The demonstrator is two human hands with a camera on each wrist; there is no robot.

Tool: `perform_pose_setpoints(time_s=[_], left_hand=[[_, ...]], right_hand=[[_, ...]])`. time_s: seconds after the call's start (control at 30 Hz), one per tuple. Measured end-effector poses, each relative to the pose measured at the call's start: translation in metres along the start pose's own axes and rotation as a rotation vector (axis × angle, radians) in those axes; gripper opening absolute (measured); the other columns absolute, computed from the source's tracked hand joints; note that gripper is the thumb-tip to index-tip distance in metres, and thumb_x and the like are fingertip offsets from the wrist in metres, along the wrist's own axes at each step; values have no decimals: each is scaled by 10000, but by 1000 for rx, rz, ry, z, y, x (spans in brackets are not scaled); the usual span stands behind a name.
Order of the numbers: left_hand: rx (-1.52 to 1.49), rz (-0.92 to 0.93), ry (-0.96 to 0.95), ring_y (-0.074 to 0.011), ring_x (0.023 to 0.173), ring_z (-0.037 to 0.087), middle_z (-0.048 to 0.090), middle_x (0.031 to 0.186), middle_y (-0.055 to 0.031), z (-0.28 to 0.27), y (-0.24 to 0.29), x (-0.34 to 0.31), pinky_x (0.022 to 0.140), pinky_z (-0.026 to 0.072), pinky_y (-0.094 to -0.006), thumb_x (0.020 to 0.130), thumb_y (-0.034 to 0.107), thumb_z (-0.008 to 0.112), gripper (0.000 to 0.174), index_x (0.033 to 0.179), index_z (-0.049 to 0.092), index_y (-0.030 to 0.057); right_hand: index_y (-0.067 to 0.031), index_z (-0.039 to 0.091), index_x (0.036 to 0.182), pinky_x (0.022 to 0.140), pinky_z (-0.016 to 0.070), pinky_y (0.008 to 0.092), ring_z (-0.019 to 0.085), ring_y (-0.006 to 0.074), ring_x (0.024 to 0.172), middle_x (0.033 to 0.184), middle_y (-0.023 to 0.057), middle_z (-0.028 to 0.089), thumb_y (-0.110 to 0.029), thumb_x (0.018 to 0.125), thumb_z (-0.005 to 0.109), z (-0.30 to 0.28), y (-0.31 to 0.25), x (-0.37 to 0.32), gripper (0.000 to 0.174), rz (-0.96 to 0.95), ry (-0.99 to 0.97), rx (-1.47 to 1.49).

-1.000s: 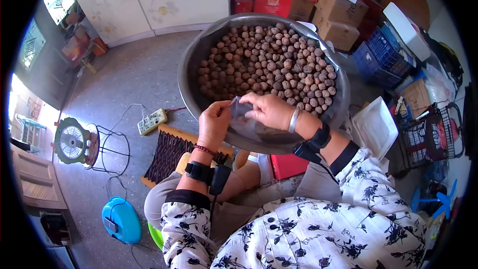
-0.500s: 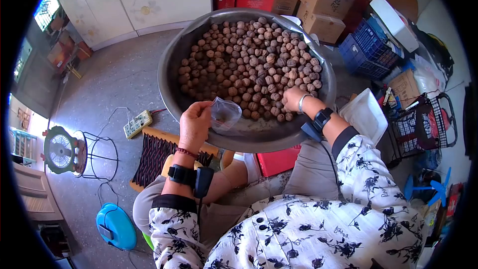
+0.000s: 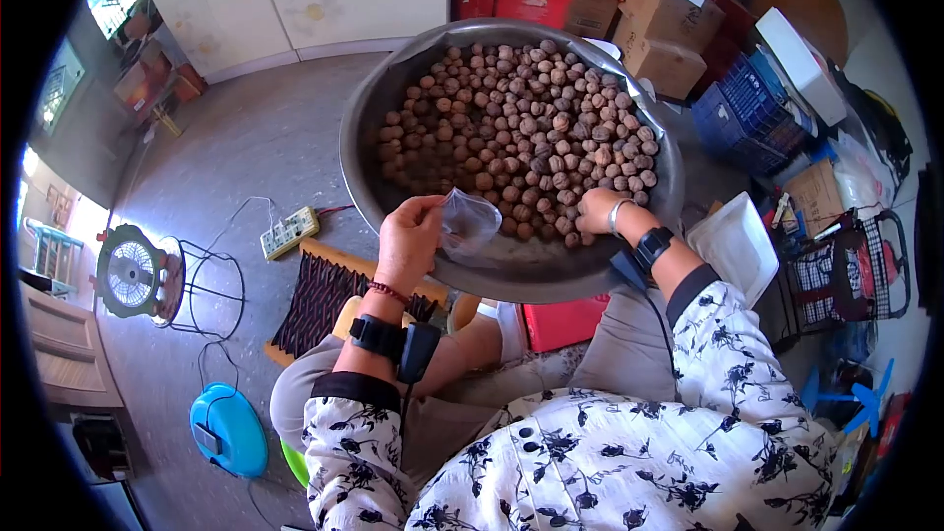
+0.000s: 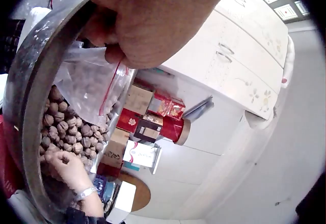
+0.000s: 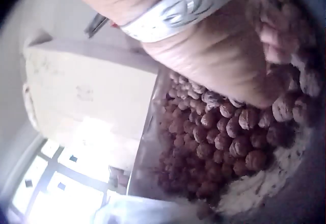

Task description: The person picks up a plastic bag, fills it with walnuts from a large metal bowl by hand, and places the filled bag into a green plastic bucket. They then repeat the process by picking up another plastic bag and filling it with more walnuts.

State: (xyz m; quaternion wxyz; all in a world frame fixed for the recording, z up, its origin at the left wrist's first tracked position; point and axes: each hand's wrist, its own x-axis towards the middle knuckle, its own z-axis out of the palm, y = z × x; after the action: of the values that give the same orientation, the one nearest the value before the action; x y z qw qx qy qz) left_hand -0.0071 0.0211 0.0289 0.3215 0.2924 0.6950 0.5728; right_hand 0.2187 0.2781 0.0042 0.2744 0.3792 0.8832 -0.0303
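Note:
A wide metal basin (image 3: 362,177) holds a heap of walnuts (image 3: 521,128). Over its near left rim, the left hand (image 3: 411,236) pinches the edge of a clear plastic bag (image 3: 470,221); in the left wrist view the bag (image 4: 89,81) shows a red seal line. At the right side of the heap, the right hand (image 3: 602,213) reaches down among the walnuts with its fingers bent. In the right wrist view that hand (image 5: 219,56) touches walnuts (image 5: 239,145), its fingertips partly hidden, and whether it grips one cannot be made out.
A red box (image 3: 565,323) and a wooden-framed woven stool (image 3: 320,305) are below the basin. A white tray (image 3: 737,248) and blue crates (image 3: 742,118) stand to the right, cartons (image 3: 664,39) behind. A power strip (image 3: 290,232) and fan (image 3: 133,271) are at left.
The right hand has left the bag's mouth and moved right and down to the walnuts. The left hand still holds the bag. The head view has shifted slightly.

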Motion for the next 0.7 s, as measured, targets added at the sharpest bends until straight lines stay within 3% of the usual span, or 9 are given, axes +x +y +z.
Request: perform_pose_setpoints(time_s=[0.07,0.13,0.2,0.3,0.43,0.53,0.6,0.7], left_hand=[[0,10,1,-66,547,541,613,701,-4,0,-2,1,420,414,-238,934,139,591,222,1108,690,42],[21,-17,-5,-67,558,550,620,708,-7,0,1,0,423,421,-239,931,140,595,228,1113,690,41],[33,-14,-11,-68,562,553,622,711,-6,-1,4,-1,424,425,-240,931,140,594,228,1114,689,42],[28,-9,-8,-70,567,557,625,715,-5,0,4,0,425,427,-240,932,141,591,229,1113,689,42],[-5,30,28,-73,566,556,630,714,-7,3,1,0,421,424,-238,934,146,586,232,1117,684,41],[6,-6,15,-76,555,556,631,714,-15,1,6,-2,417,422,-237,938,143,576,235,1121,675,35],[6,-8,3,-77,547,555,627,712,-17,0,3,-1,416,422,-235,941,142,571,234,1122,672,33],[19,-15,-11,-78,530,549,615,702,-17,-1,4,-2,415,422,-233,946,139,558,233,1121,668,31]], right_hand=[[-48,714,911,773,541,414,686,338,859,953,189,706,-358,752,744,1,-2,1,349,-128,204,319],[-16,686,876,748,529,405,679,329,826,928,170,701,-337,794,689,-21,-23,-21,331,-192,250,409],[-27,687,896,737,532,388,678,301,801,879,158,689,-295,787,722,-38,-43,-36,292,-404,456,709],[-37,684,905,741,531,359,670,269,816,895,132,672,-217,789,738,-70,-76,-68,222,-621,619,776],[-19,666,980,733,531,331,658,218,823,874,104,652,-186,804,759,-81,-106,-76,260,-780,644,908],[4,641,1020,706,528,312,642,165,775,846,90,653,-266,813,785,-79,-102,-62,370,-657,593,937],[-19,661,954,682,528,317,651,192,711,786,79,676,-259,806,778,-72,-87,-43,306,-507,566,995],[-53,683,874,699,535,360,680,258,751,816,119,698,-227,787,755,-47,-52,-5,207,-376,598,775]])
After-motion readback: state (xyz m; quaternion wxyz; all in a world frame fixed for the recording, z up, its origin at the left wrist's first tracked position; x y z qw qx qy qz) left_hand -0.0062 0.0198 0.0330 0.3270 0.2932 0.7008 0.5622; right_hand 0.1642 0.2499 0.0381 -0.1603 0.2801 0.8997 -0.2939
